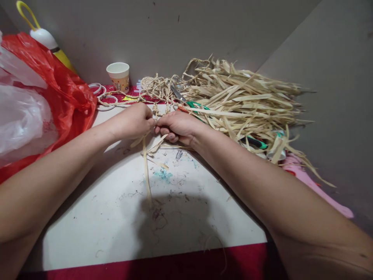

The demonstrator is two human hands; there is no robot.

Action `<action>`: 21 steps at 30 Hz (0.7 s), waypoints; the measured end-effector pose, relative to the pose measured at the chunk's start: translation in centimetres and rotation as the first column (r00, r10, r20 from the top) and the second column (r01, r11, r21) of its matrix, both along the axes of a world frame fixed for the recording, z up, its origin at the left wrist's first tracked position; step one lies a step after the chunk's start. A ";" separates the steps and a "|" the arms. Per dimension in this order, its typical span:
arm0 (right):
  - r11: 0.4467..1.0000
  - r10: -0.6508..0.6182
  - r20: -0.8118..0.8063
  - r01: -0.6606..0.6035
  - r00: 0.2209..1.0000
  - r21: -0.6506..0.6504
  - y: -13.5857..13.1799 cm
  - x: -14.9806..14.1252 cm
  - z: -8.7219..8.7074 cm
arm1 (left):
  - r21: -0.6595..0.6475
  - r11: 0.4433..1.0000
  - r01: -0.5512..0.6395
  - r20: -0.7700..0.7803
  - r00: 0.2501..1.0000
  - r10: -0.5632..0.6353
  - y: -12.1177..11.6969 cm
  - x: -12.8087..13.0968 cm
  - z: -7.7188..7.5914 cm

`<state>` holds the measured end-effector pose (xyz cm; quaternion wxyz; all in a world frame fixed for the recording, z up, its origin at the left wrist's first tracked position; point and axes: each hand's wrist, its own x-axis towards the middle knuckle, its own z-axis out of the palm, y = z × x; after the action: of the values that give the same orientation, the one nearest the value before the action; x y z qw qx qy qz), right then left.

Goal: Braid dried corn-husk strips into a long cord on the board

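My left hand (132, 121) and my right hand (179, 126) meet knuckle to knuckle over a white board (116, 217). Both are closed, pinching pale dried-leaf strips (146, 167) that hang down from between the fingers toward me. A braided cord (155, 91) of the same straw runs from the hands back to a coiled heap near the wall. To the right of my right hand lies a big loose bundle of straw strips (244, 101).
Green-handled scissors (189, 103) lie half under the straw bundle. A paper cup (119, 76) stands by the wall. A red plastic bag (61, 97) with clear bags fills the left side. White rings (100, 93) lie near the cup. A pink object (314, 186) lies at right.
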<state>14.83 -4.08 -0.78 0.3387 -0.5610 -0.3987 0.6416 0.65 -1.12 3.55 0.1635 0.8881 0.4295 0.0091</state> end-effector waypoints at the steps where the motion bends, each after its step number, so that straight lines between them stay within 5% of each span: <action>1: 1.000 -0.002 -0.029 0.002 1.000 -0.009 0.0 0.1 0.0 | -0.007 1.000 0.005 0.001 1.000 -0.005 -0.4 0.2 -0.1; 10: 0.999 -0.027 -0.199 0.021 0.980 -0.030 -0.1 0.6 0.0 | 0.248 0.969 -0.023 -0.171 0.983 0.067 -3.3 1.8 -1.9; 19: 0.997 -0.050 -0.121 0.057 0.991 0.051 -0.5 0.0 0.0 | 0.007 0.998 -0.070 0.086 0.994 0.069 -4.3 1.8 -2.9; 21: 0.998 -0.054 -0.119 0.057 0.991 0.022 -0.5 0.1 0.1 | -0.136 0.986 -0.094 0.170 0.978 0.117 -5.1 1.9 -2.5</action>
<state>14.89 -4.61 -0.71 0.3864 -0.5285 -0.3704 0.6590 2.52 -6.20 1.09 0.2568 0.8474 0.4595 0.0695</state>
